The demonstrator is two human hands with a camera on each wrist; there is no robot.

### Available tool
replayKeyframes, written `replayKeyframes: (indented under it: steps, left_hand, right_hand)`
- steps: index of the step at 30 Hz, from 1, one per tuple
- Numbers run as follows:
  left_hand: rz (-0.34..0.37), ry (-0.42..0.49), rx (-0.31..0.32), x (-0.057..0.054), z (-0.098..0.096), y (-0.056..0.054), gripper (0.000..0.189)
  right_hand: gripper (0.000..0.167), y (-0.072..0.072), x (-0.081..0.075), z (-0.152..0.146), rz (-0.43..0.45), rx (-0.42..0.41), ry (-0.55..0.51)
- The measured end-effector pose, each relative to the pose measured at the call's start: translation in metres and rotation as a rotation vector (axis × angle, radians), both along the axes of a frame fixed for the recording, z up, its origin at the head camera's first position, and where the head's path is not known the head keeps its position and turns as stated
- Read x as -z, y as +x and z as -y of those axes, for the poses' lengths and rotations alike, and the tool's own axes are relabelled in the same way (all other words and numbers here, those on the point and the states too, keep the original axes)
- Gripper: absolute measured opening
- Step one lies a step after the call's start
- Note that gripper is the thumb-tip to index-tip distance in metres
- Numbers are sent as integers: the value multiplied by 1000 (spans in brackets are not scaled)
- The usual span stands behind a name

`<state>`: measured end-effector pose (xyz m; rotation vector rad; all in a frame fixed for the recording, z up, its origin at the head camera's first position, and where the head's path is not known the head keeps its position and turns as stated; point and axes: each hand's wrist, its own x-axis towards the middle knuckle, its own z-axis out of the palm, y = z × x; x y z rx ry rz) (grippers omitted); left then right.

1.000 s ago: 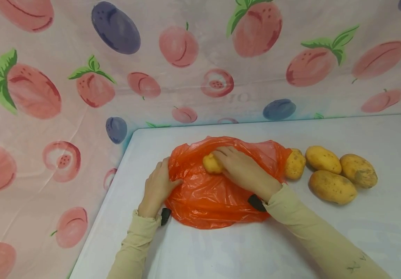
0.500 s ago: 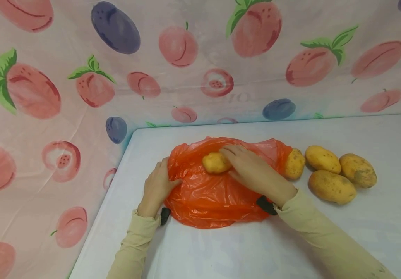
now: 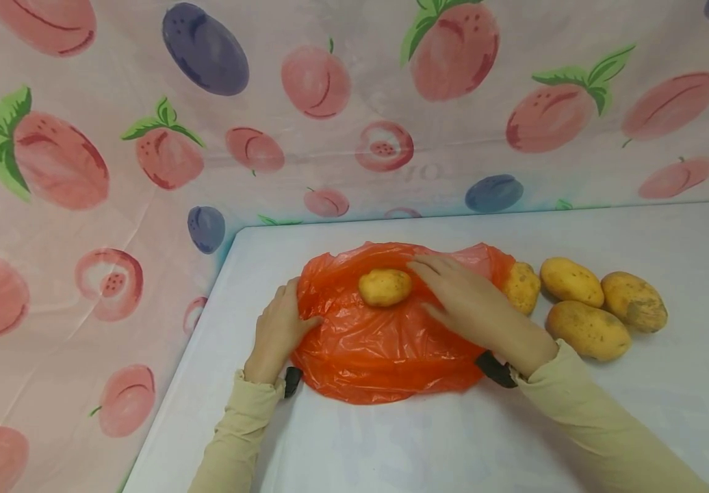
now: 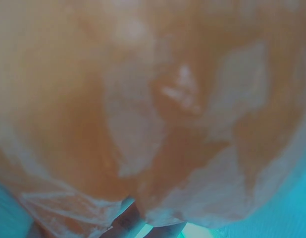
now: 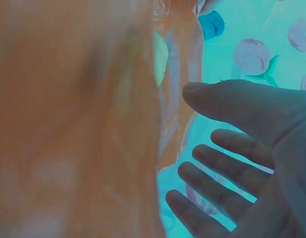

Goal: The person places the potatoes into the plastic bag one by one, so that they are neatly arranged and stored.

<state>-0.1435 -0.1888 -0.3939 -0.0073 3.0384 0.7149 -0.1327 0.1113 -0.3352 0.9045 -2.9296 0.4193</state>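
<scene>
An orange-red plastic bag (image 3: 385,349) lies spread on the table, its upper side open. One yellow potato (image 3: 385,287) rests in its mouth, also partly seen as a pale patch in the right wrist view. My left hand (image 3: 279,332) grips the bag's left side, thumb over the plastic and fingers on the outside. Bag film fills most of the left wrist view, with fingers only partly showing at the bottom. Just right of the potato and apart from it, my right hand (image 3: 468,301) hovers over the bag, its fingers extended with nothing in them.
To the right of the bag, several loose potatoes (image 3: 587,330) lie together on the white table (image 3: 638,424). The nearest potato (image 3: 522,287) is beside the bag's right edge. A fruit-printed cloth (image 3: 342,150) hangs behind and to the left.
My right hand has let go of the potato and drawn back to the right, leaving it in the bag's mouth. My left hand and the bag have stayed nearly still.
</scene>
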Motion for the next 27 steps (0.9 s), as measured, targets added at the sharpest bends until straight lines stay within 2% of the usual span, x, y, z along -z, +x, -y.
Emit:
replayKeyframes:
  steps: [5, 14, 22, 27]
  left_hand:
    - [-2, 3, -4, 0, 0, 0, 80]
    - [-2, 6, -6, 2, -1, 0, 79]
    - [-14, -12, 1, 2, -1, -1, 79]
    - [-14, -17, -2, 3, 0, 0, 79]
  right_hand:
    - [66, 2, 0, -7, -23, 6, 4]
    - [67, 10, -4, -22, -7, 26, -49]
    - [68, 18, -3, -39, -92, -1, -61]
    - [69, 24, -2, -52, -95, 17, -50]
